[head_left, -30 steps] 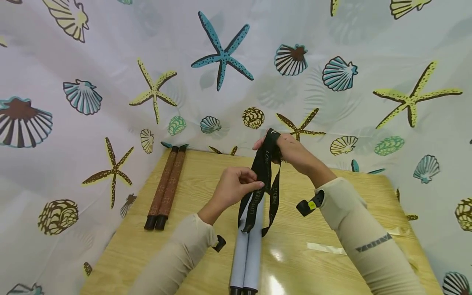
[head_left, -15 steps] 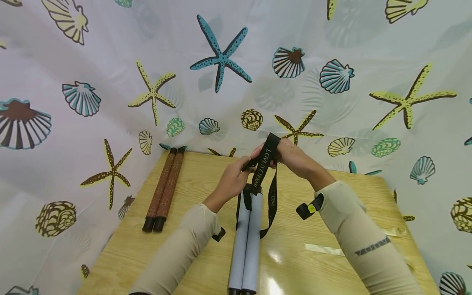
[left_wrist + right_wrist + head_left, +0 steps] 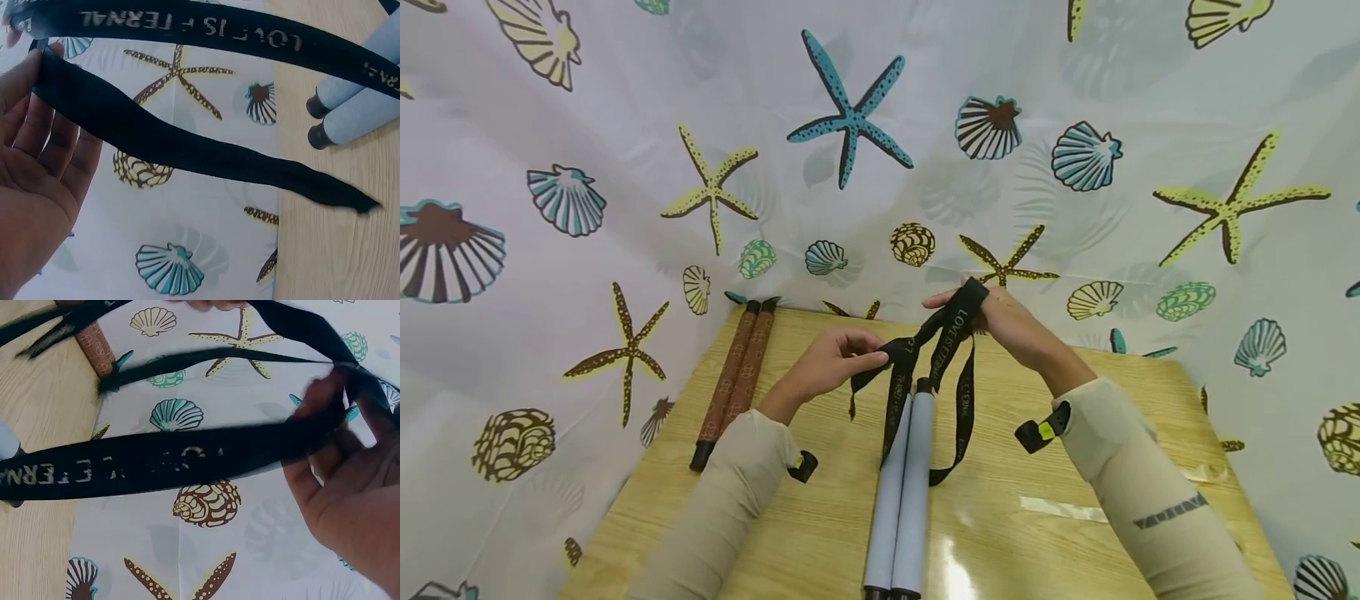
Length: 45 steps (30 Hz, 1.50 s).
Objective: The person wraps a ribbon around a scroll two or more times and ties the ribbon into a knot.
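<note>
A black ribbon [image 3: 953, 337] printed with light lettering hangs in loops between my two hands above the table. My left hand [image 3: 829, 365] pinches one part of it between thumb and fingers, and a short tail dangles below. In the left wrist view the ribbon's loose tail [image 3: 156, 134] stretches away from that pinch. My right hand [image 3: 1018, 332] holds another part, with a band passing over its fingers. Blurred in the right wrist view, the right hand [image 3: 350, 475] has the ribbon crossing at its fingers. Under the ribbon lie two pale rolls [image 3: 913, 492] with black ends, side by side.
Two brown patterned rolls [image 3: 741, 367] with dark ends lie at the table's left, partly behind the left sleeve. A strip of tape [image 3: 1063, 508] is on the wooden table [image 3: 1015, 550] at right. A shell-and-starfish printed sheet [image 3: 880, 208] surrounds the table.
My left hand reached in toward the right hand, then drew back left with a part of the ribbon. The right hand shifted slightly right. The ribbon is now spread between them.
</note>
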Each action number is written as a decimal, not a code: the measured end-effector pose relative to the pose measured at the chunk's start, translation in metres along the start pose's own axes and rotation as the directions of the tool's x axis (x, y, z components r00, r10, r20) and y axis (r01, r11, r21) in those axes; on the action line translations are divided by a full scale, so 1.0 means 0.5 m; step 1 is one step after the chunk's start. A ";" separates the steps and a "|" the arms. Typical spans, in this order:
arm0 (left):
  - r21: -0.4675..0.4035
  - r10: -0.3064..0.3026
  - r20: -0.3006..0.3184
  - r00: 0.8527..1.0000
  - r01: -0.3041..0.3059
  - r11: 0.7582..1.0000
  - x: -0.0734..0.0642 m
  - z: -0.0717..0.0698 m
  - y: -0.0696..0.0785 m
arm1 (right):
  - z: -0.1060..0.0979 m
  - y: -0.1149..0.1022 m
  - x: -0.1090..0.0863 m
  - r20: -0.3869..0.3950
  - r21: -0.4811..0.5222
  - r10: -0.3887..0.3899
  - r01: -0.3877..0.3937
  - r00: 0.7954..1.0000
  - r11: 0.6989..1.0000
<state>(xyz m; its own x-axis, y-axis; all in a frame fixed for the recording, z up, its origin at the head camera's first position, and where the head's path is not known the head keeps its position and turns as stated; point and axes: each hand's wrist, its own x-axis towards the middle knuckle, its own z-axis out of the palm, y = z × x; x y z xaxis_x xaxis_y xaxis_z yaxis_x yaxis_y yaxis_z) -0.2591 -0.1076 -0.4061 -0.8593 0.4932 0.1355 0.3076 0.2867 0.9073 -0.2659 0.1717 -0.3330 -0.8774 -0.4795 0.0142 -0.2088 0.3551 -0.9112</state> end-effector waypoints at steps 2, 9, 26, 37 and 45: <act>0.025 -0.020 -0.032 0.999 0.021 0.999 -0.007 -0.014 -0.001 | -0.003 0.004 -0.003 -0.032 -0.013 -0.002 0.001 0.999 1.000; 0.053 -0.063 -0.103 0.993 0.068 0.996 -0.031 -0.073 0.002 | -0.026 0.021 -0.027 -0.254 0.002 -0.049 0.051 0.966 0.999; 0.149 -0.069 -0.140 0.988 0.090 0.985 -0.089 -0.178 -0.020 | -0.102 0.074 -0.126 -0.315 -0.140 0.020 -0.067 0.949 0.988; 0.212 -0.132 -0.157 0.979 0.164 0.963 -0.131 -0.225 -0.028 | -0.119 0.112 -0.189 -0.274 -0.186 0.034 -0.087 0.961 0.979; 0.235 -0.170 -0.176 0.970 0.209 0.949 -0.148 -0.253 -0.049 | -0.142 0.140 -0.226 -0.273 -0.149 0.090 -0.134 0.958 0.980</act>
<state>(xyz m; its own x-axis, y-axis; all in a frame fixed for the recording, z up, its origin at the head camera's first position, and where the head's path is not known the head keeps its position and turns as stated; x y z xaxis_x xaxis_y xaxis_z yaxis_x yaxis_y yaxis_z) -0.2548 -0.2549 -0.3878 -0.9574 0.2847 0.0478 0.2087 0.5681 0.7961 -0.2123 0.3078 -0.3692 -0.9770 -0.2085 0.0442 -0.1512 0.5322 -0.8330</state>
